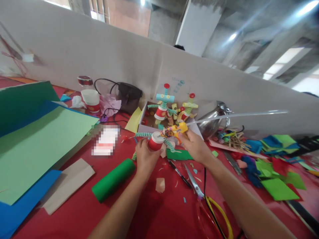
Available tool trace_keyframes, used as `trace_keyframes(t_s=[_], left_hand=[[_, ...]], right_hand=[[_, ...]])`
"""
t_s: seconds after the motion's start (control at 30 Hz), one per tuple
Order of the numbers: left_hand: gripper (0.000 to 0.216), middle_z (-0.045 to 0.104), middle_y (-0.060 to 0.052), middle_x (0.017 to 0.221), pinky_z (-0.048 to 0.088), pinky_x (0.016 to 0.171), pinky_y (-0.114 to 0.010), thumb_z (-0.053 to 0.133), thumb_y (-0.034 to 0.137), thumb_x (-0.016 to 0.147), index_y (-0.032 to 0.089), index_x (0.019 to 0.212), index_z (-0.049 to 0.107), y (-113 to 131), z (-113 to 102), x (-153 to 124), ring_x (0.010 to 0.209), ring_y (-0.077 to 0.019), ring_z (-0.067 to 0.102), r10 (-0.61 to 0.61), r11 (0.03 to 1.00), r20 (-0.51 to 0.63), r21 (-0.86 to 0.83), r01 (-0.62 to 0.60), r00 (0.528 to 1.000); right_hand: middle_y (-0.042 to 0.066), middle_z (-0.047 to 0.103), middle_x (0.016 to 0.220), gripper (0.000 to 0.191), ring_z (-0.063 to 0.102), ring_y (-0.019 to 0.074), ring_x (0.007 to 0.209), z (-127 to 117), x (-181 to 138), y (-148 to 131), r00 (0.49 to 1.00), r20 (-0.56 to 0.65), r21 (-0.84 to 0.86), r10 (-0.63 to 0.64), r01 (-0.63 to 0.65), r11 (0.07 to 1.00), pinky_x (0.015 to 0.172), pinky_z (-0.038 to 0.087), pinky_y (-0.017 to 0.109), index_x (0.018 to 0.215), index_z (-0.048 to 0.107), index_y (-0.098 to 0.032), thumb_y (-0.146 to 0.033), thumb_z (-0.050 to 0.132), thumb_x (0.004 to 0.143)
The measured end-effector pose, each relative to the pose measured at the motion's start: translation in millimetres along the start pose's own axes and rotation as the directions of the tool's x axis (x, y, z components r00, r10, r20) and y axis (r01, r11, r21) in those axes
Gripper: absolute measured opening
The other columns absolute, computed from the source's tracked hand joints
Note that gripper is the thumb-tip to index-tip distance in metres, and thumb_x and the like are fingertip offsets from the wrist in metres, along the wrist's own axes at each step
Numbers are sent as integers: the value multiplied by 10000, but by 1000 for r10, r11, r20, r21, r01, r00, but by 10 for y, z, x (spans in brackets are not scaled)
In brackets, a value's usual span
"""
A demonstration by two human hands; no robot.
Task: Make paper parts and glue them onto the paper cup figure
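My left hand is closed around a small red-and-white paper cup that has curly green paper strips sticking out as arms. My right hand grips a yellow glue gun with its tip at the cup's top, where small coloured bits sit. A clear glue stick juts out of the gun to the right. Both hands hover above the red table, just in front of a white box holding two finished paper-cup figures.
Scissors and a black pen lie below my right hand. A green paper roll lies to the left, beside large green and blue sheets. Coloured paper scraps, a metal pot and a black bag line the wall.
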State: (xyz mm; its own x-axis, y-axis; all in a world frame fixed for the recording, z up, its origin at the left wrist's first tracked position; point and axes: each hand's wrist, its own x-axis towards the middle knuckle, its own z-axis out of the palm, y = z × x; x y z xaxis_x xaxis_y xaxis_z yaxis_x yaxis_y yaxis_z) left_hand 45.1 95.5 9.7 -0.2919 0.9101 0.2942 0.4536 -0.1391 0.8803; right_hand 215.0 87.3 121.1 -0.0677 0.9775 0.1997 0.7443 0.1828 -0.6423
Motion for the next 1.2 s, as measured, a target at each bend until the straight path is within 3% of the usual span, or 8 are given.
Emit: trace_keyframes(t_s=[0.27, 0.43, 0.6, 1.2], left_hand=[[380, 651, -90, 1013, 482, 913, -443, 771, 218, 642, 184, 978, 597, -34, 116, 66, 1013, -292, 611, 99, 995, 3, -15, -99, 995], [332, 664, -81, 937, 489, 838, -416, 768, 246, 652, 180, 928, 595, -32, 100, 69, 932, -279, 623, 66, 998, 38, 13, -67, 997], [319, 663, -86, 927, 484, 819, -405, 761, 267, 661, 175, 913, 587, -47, 107, 63, 915, -278, 617, 61, 997, 36, 44, -63, 997], [296, 660, -87, 909, 471, 790, -389, 753, 292, 675, 187, 883, 569, -39, 97, 50, 904, -280, 617, 56, 995, 42, 80, -59, 998]], right_hand=[[110, 699, 1120, 415, 634, 300, 1053, -42, -37, -33, 1000, 15, -63, -25, 26, 998, 863, 457, 415, 1209, 585, -195, -464, 410, 945], [112, 706, 992, 417, 647, 286, 888, -73, 8, -13, 1000, 4, -151, 13, -12, 988, 752, 451, 393, 1136, 614, -191, -492, 405, 938], [70, 683, 801, 391, 629, 244, 765, -36, 41, -38, 1000, 21, -119, -15, 17, 993, 687, 429, 352, 1109, 608, -182, -473, 406, 943], [97, 695, 890, 411, 628, 247, 772, -110, 70, -131, 999, 42, -236, 31, -20, 972, 687, 418, 342, 1131, 608, -182, -482, 413, 929]])
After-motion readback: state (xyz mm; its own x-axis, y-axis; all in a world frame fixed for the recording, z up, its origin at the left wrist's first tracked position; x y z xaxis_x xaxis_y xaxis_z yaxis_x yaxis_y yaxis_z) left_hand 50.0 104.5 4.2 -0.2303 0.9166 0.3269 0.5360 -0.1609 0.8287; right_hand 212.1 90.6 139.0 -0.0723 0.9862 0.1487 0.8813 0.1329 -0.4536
